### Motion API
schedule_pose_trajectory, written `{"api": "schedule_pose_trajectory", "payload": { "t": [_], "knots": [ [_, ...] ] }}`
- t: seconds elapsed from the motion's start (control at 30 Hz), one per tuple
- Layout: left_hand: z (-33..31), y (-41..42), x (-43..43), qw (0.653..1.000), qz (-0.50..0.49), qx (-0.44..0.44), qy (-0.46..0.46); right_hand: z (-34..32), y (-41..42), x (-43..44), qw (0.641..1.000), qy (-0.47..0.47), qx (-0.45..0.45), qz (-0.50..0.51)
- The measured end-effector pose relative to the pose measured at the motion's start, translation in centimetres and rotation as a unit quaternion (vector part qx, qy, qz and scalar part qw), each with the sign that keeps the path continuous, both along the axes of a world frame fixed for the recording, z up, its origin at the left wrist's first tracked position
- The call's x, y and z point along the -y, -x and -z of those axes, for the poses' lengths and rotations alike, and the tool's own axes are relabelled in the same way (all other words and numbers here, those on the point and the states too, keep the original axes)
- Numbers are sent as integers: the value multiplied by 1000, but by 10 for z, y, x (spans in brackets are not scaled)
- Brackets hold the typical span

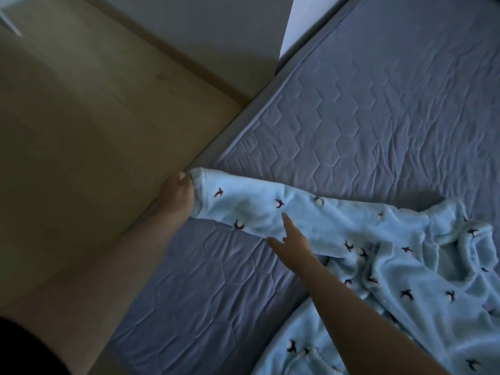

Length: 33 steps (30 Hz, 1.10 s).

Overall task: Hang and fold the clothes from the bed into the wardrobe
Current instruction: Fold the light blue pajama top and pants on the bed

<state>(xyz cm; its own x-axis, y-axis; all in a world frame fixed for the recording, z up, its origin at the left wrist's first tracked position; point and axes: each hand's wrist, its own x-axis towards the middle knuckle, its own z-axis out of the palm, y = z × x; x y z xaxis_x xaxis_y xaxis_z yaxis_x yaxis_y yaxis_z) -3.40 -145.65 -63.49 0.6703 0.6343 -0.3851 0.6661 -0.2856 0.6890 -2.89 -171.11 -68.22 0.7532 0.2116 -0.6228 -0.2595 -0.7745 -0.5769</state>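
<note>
A light blue fleece garment (378,255) with small dark bird prints lies spread on the bed at the lower right. One sleeve (251,204) stretches out to the left across the quilt. My left hand (180,194) grips the cuff of that sleeve at the bed's left edge. My right hand (290,240) lies with straight fingers on the sleeve's lower edge, fingertips pointing up and left. The body of the garment is rumpled and runs out of view at the bottom right.
The bed is covered by a grey-blue quilted cover (378,117). A beige floor (81,117) lies left of the bed. A white wall or panel (216,36) stands at the top, by the bed's far corner.
</note>
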Motion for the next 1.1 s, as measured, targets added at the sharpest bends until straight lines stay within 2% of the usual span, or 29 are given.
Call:
{"api": "schedule_pose_trajectory", "payload": {
  "t": [0.17,0.33,0.47,0.63,0.77,0.87,0.93,1.0,1.03,1.1],
  "knots": [
    [25,29,19,997,49,-38,36,3,9,15,999,34,-19,-11],
    [14,44,24,995,57,-43,66,-12,4,37,996,73,-15,-56],
    [7,49,26,994,80,-48,57,-23,-4,50,993,102,22,-63],
    [18,25,12,996,55,-62,43,-21,-36,38,985,125,102,-56],
    [50,-6,-3,996,60,-60,41,-4,-68,33,965,199,162,-49],
    [75,-29,-20,997,55,-35,34,13,-87,28,952,275,127,-49],
    [87,-42,-28,994,69,-29,74,23,-92,25,940,314,118,-56],
    [93,-50,-29,973,90,-40,208,29,-91,21,941,308,137,-29],
    [95,-50,-31,963,111,-36,243,30,-86,19,945,292,148,-5],
    [92,-42,-41,961,186,-19,205,34,-73,16,946,276,165,27]
  ]
}}
